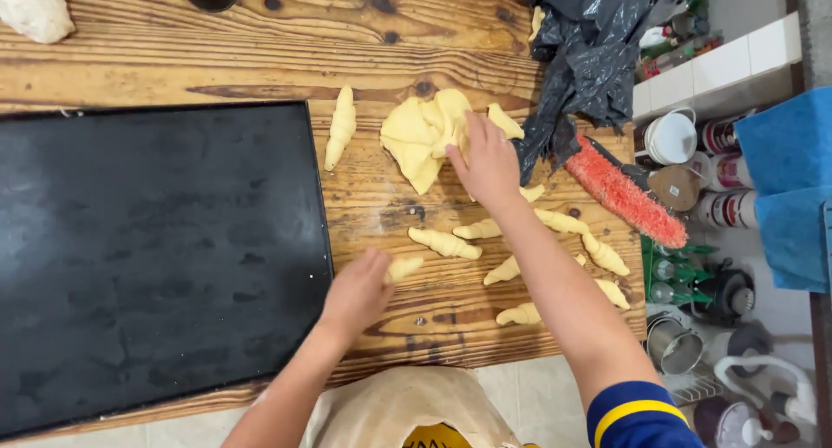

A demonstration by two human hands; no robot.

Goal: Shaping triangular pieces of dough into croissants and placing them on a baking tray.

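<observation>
Bench (260,32) of knotty wooden planks carries everything here, and the biggest thing on it is a dark baking tray (156,257) filling its left half, with no dough on it. At the far edge, toward the right corner, a crumpled black plastic bag (589,58) spills onto the wood, and a red-bristled brush (626,192) lies along the right edge just below it. A pile of flat yellow dough sheets (420,132) sits near the middle of the bench, beside the tray's far right corner. Rolled dough crescents (444,243) lie scattered between that pile and the near edge, and one more crescent (341,126) lies alone just past the tray's right rim.

The right hand (487,164) lies palm down on the dough sheets, fingers curled into the top layer; whether it has pinched a sheet free I cannot tell. The left hand (357,294) is loosely closed over the end of a rolled piece (400,268) close to the tray's right rim, touching it, though a firm grip is not clear.

This looks like the shaping stage: one piece finished, another sheet being taken. The next move calls for peeling a single thin sheet off without tearing it
</observation>
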